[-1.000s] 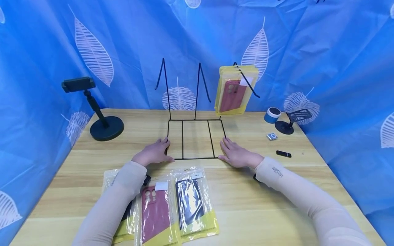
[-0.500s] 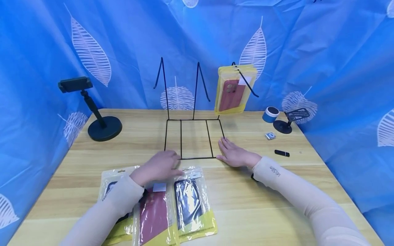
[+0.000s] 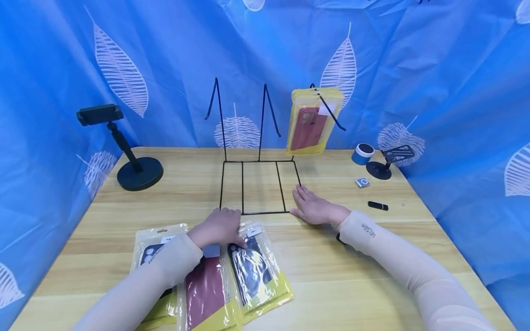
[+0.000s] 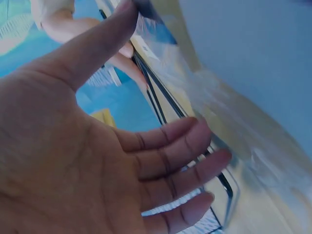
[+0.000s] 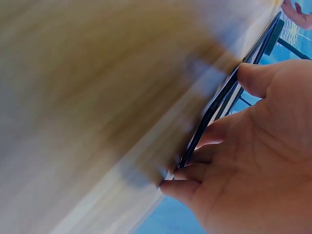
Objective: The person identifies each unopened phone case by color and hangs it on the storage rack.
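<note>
My left hand (image 3: 221, 227) lies over the top of a clear-and-yellow bag with a dark phone case (image 3: 250, 276), its thumb on the case's upper corner. In the left wrist view the fingers (image 4: 170, 158) are loosely bent near the plastic. Left of that bag lies a bagged pink phone case (image 3: 204, 292), and another bagged dark phone case (image 3: 151, 250) is partly under the sleeve. My right hand (image 3: 314, 207) rests at the front right corner of a black wire display rack (image 3: 262, 213), thumb and fingertips touching the wire. Several bagged phone cases (image 3: 308, 128) hang from the rack's right hook.
A black phone stand (image 3: 140, 174) stands at the back left. On the right are a blue cylinder with a dark top (image 3: 362, 154), a small black folding stand (image 3: 379, 170), a small silver square player (image 3: 362, 182) and a black USB stick (image 3: 378, 206). Blue cloth surrounds the table.
My left hand has left the rack's front left corner and come down onto the right-hand bag, which has turned slightly. My right hand has stayed at the rack.
</note>
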`<control>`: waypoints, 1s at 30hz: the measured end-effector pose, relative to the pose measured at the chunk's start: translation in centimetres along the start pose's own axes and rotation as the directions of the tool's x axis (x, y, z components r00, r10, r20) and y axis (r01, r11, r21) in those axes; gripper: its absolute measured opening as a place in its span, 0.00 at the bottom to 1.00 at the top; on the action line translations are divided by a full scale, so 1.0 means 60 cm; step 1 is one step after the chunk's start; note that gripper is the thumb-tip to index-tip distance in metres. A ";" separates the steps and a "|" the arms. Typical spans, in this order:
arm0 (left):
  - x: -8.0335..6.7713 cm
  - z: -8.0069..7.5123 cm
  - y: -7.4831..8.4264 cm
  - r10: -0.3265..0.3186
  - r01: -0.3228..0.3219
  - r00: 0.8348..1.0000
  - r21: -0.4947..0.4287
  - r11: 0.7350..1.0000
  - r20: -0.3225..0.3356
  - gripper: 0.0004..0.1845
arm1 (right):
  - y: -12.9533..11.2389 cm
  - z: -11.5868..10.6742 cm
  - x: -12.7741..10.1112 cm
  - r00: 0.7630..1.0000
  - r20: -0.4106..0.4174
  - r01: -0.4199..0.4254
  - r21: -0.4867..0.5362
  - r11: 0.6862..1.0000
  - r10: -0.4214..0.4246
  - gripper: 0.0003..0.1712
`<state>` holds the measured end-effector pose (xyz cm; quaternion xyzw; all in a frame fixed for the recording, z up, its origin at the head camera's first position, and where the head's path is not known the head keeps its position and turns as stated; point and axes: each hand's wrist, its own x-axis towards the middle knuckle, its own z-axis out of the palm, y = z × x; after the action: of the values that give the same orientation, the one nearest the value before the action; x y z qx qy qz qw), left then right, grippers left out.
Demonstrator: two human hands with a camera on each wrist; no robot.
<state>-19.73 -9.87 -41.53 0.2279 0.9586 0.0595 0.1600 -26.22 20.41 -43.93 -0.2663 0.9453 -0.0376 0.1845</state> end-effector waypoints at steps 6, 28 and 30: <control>0.016 -0.007 -0.012 0.043 -0.028 0.991 -0.116 0.993 0.130 0.23 | -0.001 -0.005 -0.002 1.000 -0.011 0.000 0.007 1.000 0.000 0.44; -0.001 -0.145 0.015 0.013 -0.300 0.927 -0.721 0.624 -0.375 0.06 | -0.002 -0.003 -0.004 0.998 -0.031 0.054 -0.040 0.998 -0.055 0.39; -0.003 -0.163 0.024 -0.034 -0.321 0.905 -0.732 0.601 -0.425 0.07 | 0.000 -0.002 -0.005 0.995 -0.044 0.085 -0.056 0.995 -0.087 0.37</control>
<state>-22.26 -9.09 -32.04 0.1954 0.8229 0.5319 0.0409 -26.03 20.54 -43.72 -0.3106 0.9377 -0.0263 0.1533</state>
